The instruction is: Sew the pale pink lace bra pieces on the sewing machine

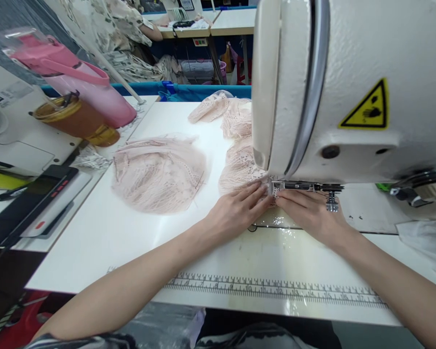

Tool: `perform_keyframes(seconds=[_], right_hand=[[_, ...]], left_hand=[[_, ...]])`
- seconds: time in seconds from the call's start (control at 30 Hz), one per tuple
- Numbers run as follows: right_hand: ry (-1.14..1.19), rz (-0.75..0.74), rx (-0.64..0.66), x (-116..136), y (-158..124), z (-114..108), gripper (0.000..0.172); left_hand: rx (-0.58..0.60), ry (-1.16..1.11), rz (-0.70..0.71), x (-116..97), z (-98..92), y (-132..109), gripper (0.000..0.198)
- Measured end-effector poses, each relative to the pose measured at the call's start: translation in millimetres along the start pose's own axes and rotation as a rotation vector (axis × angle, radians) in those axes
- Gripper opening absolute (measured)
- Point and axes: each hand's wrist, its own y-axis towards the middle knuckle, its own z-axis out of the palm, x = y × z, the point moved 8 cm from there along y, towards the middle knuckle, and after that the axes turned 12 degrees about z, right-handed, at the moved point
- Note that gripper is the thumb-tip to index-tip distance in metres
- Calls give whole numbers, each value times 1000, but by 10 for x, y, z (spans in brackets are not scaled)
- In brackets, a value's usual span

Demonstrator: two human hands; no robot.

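Pale pink lace fabric [240,162] runs from the table behind into the sewing area of a white sewing machine [363,63]. My left hand [238,206] lies on the lace just left of the presser foot [272,186], its fingers stretched out flat. On the right of the foot, my right hand [310,213] rests low with fingers extended toward the needle area. The machine's metal attachment [312,186] partly hides that hand. Both sets of fingertips touch the lace close to the foot. The fabric edge beneath them is mostly covered.
A separate pink lace piece [160,174] lies on the white table [189,247] to the left. Beyond it stand a pink bottle [90,92] and an amber cup [76,118]. A ruler strip [276,291] marks the front edge. Another person's arm [150,32] shows behind.
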Motion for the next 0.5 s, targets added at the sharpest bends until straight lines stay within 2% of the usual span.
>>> perform_keyframes(seconds=[0.1, 0.3, 0.5], right_hand=[[34, 27, -13, -31, 4, 7, 23], [126, 318, -78, -124, 13, -84, 20], [83, 283, -103, -149, 30, -102, 18]], left_hand=[[-5, 2, 0, 4, -2, 8, 31], [-3, -14, -11, 28, 8, 23, 33], [-4, -26, -30, 53, 1, 46, 33]])
